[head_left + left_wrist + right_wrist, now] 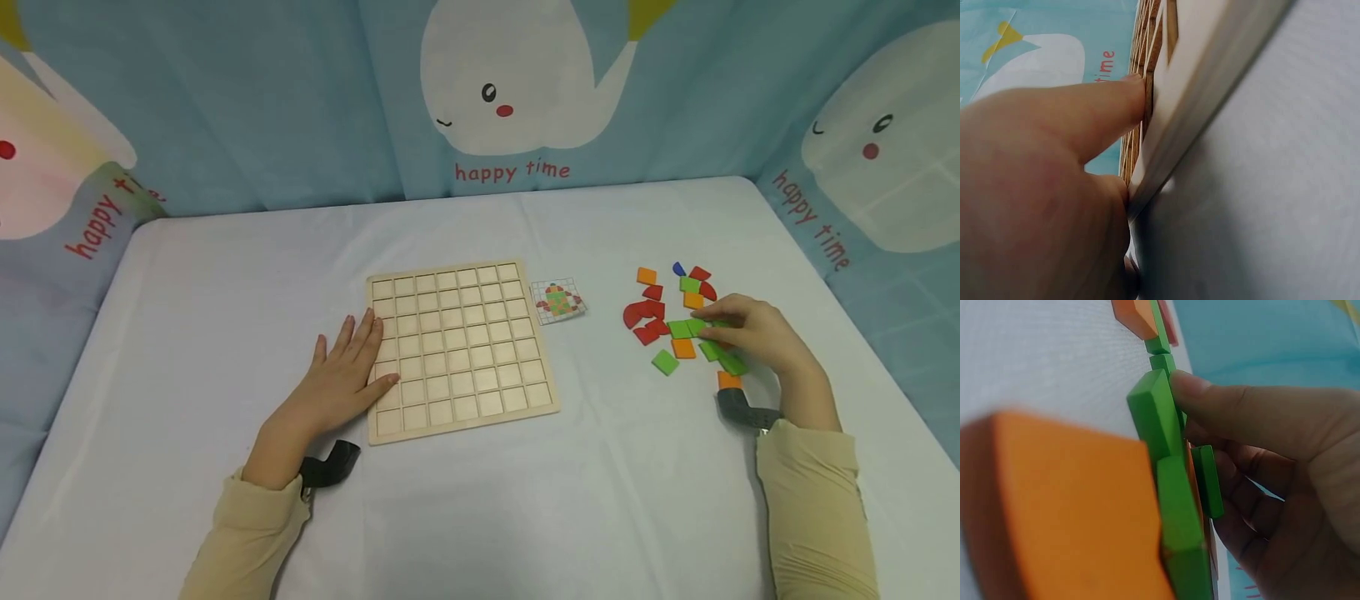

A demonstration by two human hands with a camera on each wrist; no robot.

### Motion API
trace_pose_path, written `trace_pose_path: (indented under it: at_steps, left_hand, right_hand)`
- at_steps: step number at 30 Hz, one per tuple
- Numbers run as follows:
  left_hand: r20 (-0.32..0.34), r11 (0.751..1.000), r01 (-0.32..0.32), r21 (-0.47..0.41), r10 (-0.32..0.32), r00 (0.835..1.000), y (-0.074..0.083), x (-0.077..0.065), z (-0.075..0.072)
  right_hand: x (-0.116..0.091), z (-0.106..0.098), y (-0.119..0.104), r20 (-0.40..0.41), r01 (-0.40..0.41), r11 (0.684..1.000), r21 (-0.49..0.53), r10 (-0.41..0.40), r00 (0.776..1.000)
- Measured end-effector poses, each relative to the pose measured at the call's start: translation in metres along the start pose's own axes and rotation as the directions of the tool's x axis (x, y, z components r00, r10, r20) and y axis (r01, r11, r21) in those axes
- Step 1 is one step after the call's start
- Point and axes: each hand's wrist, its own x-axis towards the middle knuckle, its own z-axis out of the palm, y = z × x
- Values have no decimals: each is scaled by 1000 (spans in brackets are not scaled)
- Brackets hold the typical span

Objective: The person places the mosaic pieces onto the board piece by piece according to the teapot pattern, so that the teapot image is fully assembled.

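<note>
Left hand (337, 379) spreads over left edge of board (465, 354); across open table (600, 467), right hand (757, 332) pinches green tile (693, 328); curtain (285, 108) reads "happy time."

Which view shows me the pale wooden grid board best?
The head view: it shows the pale wooden grid board nearly whole, only the left hand covering part of its left edge. The left wrist view catches just its rim and some cells, steeply foreshortened; the right wrist view shows none of it.
</note>
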Motion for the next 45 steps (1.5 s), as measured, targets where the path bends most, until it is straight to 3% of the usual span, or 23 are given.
trace_pose_path:
  at_steps: [8,20,28,32,36,41,45]
  left_hand:
    - [-4,1000,-2,-5,2,1000,-1,0,0]
    - [-8,1000,-2,-2,2,1000,-1,-3,1]
    - [-1,1000,-2,-28,2,1000,0,0,-1]
    - [-14,999,-5,-39,5,1000,2,1,-4]
    - [-14,1000,0,-25,-1,1000,1,1,-5]
    - [-8,1000,6,-16,-6,1000,-1,1,-2]
    - [-11,1000,6,-3,-6,1000,-5,1,1]
  right_hand:
    - [-1,0,0,-9,13,1000,23,-12,1000]
    - [-2,0,1,-28,-57,997,44,59,998]
    - [-6,-4,-4,-130,-120,968,219,151,980]
    - [-4,-3,-13,-179,-99,944,316,161,971]
    - [0,1,-26,-205,-12,901,433,111,973]
    - [6,5,-53,-217,80,870,486,32,976]
    - [12,10,-74,-192,99,855,509,1,981]
